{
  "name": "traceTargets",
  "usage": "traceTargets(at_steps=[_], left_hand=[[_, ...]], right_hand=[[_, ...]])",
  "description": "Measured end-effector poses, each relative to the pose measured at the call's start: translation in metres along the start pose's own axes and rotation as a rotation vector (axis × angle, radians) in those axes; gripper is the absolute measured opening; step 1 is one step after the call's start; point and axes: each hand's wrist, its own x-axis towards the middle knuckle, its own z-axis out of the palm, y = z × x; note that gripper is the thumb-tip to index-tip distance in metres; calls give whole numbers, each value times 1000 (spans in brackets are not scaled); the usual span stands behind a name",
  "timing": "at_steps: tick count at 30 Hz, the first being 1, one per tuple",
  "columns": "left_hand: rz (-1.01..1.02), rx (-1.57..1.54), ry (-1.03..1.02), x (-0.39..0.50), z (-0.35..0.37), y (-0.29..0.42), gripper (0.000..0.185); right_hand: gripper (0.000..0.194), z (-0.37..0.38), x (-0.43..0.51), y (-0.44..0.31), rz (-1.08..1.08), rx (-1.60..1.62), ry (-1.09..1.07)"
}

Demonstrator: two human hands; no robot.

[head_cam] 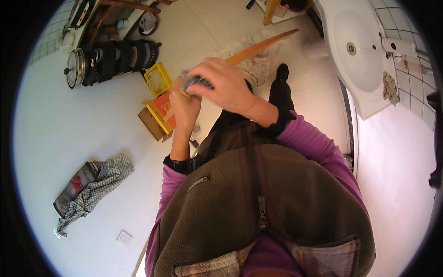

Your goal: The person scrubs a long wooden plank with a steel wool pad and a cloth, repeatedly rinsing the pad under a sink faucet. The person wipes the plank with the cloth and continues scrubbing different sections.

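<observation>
Both my hands are raised together in front of my body. My left hand (185, 104) is closed around a long tapered wooden stick (263, 46), or what looks like its near end, which passes behind my other hand and points away to the upper right. My right hand (221, 85) grips a crumpled grey-and-black piece (195, 83), perhaps cloth or plastic, against that near end. Its exact kind is blurred and partly hidden by my fingers. Beyond the hands, a pile of thin whitish plastic or cloth (254, 64) lies on the tiled floor, below the stick.
A white washbasin (360, 69) with a grey rag (390, 88) is at the right. Along the left wall are a rack of pan lids (114, 60), a yellow basket (157, 79) and an open cardboard box (155, 121). A checked cloth (100, 194) hangs lower left.
</observation>
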Motion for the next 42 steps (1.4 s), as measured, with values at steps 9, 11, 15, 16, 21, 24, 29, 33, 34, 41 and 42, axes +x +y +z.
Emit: traceTargets(at_steps=[9, 11, 15, 16, 21, 24, 29, 33, 34, 41, 42], left_hand=[[132, 106, -19, -2, -4, -3, 22], [105, 103, -25, -5, -5, -4, 24], [125, 147, -13, -4, -6, -12, 21], [129, 116, -12, -2, -6, -14, 22], [133, 168, -27, -4, -9, -18, 22], [125, 94, -8, -7, -9, -15, 15], [45, 55, -6, -5, -10, -15, 20], [38, 77, 0, -4, -13, -19, 18], [15, 66, -11, -7, -14, -19, 18], [30, 106, -21, -8, -17, -21, 20], [46, 96, -22, -8, -16, -21, 20]], right_hand=[[15, 4, -2, 4, 50, -74, 45], [16, 2, -3, 5, -86, -70, -89], [17, 0, -2, 3, 282, -157, 36], [17, 2, -3, 1, 129, -90, 112], [17, 12, -3, 1, 29, -77, -10], [16, 14, -4, 5, 194, -146, 80], [16, 7, -2, 8, 5, -77, -30], [15, 6, 2, 3, 135, -97, -18], [15, 7, 3, 2, 3, -35, -45], [17, 18, -1, 6, 103, -157, 33], [17, 19, -1, 6, 17, -118, 44]])
